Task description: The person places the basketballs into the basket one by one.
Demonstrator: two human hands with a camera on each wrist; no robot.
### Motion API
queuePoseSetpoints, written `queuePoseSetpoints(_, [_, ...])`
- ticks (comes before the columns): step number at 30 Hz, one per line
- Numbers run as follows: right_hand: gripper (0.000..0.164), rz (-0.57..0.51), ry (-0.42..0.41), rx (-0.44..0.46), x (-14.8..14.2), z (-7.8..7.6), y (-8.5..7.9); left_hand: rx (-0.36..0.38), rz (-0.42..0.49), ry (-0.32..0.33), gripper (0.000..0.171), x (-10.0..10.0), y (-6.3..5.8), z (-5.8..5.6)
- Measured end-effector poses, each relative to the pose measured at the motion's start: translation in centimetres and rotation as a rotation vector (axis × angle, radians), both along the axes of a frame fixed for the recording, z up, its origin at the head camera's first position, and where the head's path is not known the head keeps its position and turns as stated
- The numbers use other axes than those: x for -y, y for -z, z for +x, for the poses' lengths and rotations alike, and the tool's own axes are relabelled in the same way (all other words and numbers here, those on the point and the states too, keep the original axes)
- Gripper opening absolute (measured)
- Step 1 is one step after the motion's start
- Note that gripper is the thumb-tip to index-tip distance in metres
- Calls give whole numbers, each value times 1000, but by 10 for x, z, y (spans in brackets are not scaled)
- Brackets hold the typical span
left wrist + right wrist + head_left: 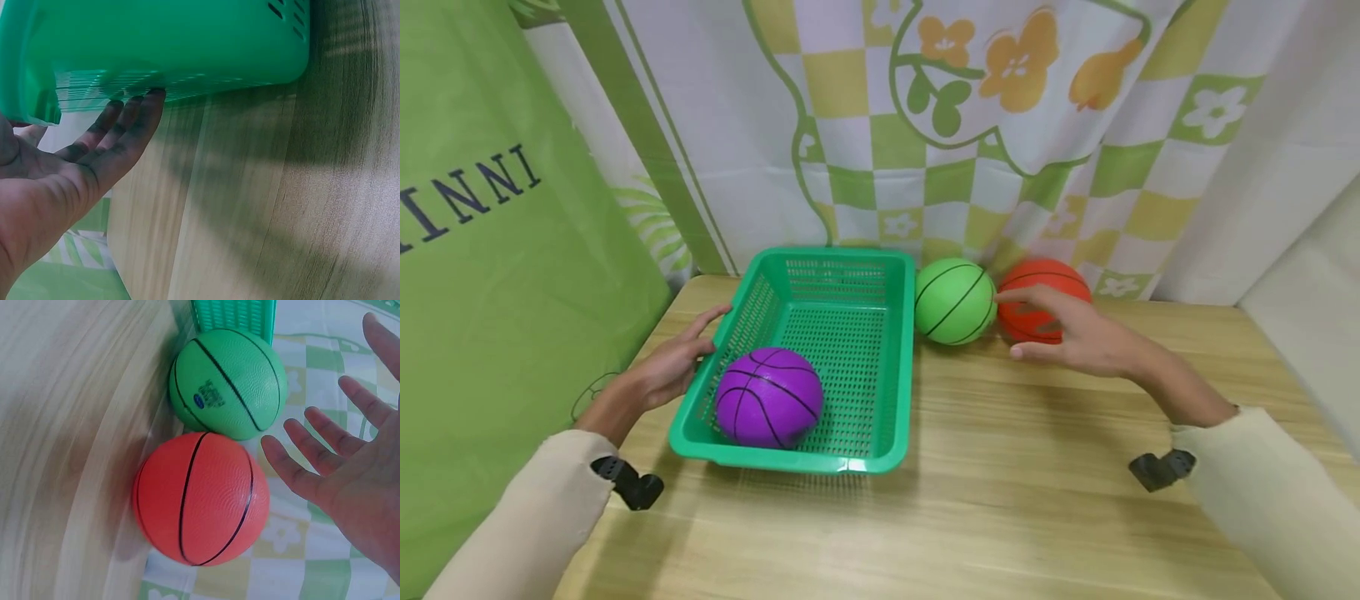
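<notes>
A green plastic basket with slotted sides stands on the table, and a purple ball with black lines lies in its near left part. My left hand is at the basket's left side, its extended fingers against the outer wall and under the rim. Over the red ball, partly covering it in the head view, my right hand hovers with fingers spread and nothing held. A light green ball sits between the basket and the red ball, touching the red one.
The wooden table extends in front of the basket and balls. Along its back edge hangs a checked, flowered curtain. Green fabric with dark letters hangs at the left, and a pale wall stands at the right.
</notes>
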State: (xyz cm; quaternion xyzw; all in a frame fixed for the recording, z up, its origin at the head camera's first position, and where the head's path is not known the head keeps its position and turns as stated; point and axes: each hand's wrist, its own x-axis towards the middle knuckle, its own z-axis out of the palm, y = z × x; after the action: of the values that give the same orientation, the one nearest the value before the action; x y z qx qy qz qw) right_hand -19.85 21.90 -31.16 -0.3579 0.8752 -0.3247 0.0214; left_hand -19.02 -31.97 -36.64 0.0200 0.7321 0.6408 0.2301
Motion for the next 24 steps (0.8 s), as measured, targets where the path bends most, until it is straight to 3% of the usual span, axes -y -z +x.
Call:
queuePoseSetpoints(17, [68, 16, 157, 56, -43, 2, 5, -5, 7, 3, 69, 1, 0, 3])
queuePoseSetpoints(24, [72, -2, 183, 104, -54, 1, 5, -9, 11, 13, 69, 2, 0, 3])
